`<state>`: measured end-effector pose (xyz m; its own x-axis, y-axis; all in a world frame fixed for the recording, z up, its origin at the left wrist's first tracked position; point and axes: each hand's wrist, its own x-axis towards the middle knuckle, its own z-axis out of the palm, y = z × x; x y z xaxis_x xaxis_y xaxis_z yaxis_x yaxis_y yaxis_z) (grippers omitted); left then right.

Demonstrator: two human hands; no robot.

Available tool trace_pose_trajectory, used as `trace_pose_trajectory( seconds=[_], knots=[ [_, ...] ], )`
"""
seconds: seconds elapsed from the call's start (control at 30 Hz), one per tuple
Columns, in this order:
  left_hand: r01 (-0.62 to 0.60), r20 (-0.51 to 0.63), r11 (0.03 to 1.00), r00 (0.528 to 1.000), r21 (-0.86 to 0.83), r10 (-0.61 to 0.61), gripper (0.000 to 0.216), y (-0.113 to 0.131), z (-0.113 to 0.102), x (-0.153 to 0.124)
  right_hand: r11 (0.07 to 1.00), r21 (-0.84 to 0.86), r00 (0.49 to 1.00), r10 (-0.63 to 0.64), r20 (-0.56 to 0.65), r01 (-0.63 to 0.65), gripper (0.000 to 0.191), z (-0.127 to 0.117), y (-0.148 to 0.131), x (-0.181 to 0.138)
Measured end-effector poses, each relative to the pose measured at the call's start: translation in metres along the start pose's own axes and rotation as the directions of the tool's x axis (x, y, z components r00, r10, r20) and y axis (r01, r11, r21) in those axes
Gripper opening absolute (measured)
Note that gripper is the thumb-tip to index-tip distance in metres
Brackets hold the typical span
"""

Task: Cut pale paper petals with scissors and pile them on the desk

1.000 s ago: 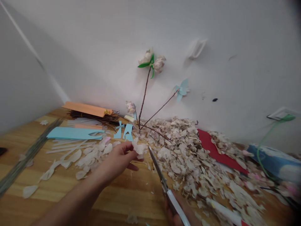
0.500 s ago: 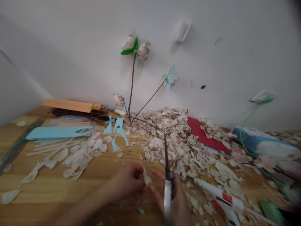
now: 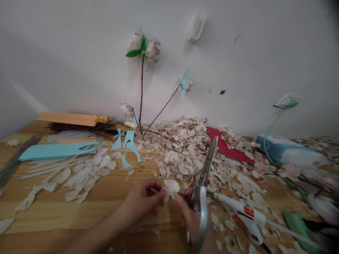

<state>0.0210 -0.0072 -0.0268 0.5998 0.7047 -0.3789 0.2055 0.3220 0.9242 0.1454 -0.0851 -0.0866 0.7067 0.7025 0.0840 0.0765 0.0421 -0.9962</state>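
Between my two hands is a thin whitish petal (image 3: pixel 171 187), held over the wood tabletop. The fingertips of my left hand (image 3: pixel 152 197) pinch its left side. My right hand (image 3: pixel 189 210) has a pair of scissors (image 3: pixel 205 180) hooked in its palm, blades together and pointing up and away. Its thumb and forefinger also hold the petal's right edge. A loose heap of pale dry petals (image 3: pixel 185 155) lies just beyond the hands. To the left spreads a smaller group of larger petals (image 3: pixel 87 173).
Twigs with petal flowers (image 3: pixel 143 53) lean at the wall (image 3: pixel 92 53). Blue paper strips (image 3: pixel 58 150), cut blue scraps (image 3: pixel 129 143) and orange paper (image 3: pixel 71 118) over dark twigs lie left. A glue gun (image 3: pixel 241 208), red paper (image 3: pixel 227 148) and blue-white package (image 3: pixel 288 150) lie right.
The petal now shows broader and flatter between my fingers. My right hand has turned, swinging the scissors' tips to the right. The whole view has shifted slightly.
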Motion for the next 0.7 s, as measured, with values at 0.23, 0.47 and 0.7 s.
trace_pose_trajectory(
  seconds=[0.23,0.47,0.7],
  knots=[
    [0.004,0.031,0.979,1.0,-0.202,0.003,0.036,-0.0043,0.0059,-0.0035,0.885,0.315,0.939,0.337,0.073,-0.343,0.051,-0.0041,-0.0052,0.005],
    [-0.031,-0.031,0.971,0.999,-0.237,0.024,0.034,0.0001,0.0049,-0.0057,0.945,0.169,0.956,0.26,0.132,-0.28,0.039,-0.0018,-0.0071,-0.0003],
    [-0.055,-0.104,0.964,0.994,-0.26,0.029,0.03,-0.0023,0.0034,-0.0029,0.992,0.096,0.989,0.063,0.132,-0.076,0.031,-0.0062,-0.0044,0.0022]
  ],
)
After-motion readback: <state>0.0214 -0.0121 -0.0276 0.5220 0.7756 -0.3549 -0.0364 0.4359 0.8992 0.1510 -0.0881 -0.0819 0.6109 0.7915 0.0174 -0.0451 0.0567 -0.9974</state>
